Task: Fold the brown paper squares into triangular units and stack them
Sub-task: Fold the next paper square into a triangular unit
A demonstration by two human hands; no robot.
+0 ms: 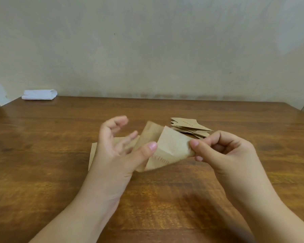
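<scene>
Fingers of the right hand [223,151] pinch the brown paper [170,148]; left hand [119,146] spreads loosely, thumb touching it.

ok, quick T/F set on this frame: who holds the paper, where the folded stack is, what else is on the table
1. The right hand pinches the brown paper at its right end. True.
2. The left hand grips a pair of scissors. False: it holds no tool; its thumb lies against the paper and its fingers are spread loosely.
3. The stack of folded triangles lies on the table beyond the held paper. True.
4. The stack of folded triangles sits in a box. False: it lies directly on the wood.
5. A white folded item lies at the table's far left edge, by the wall. True.
</scene>
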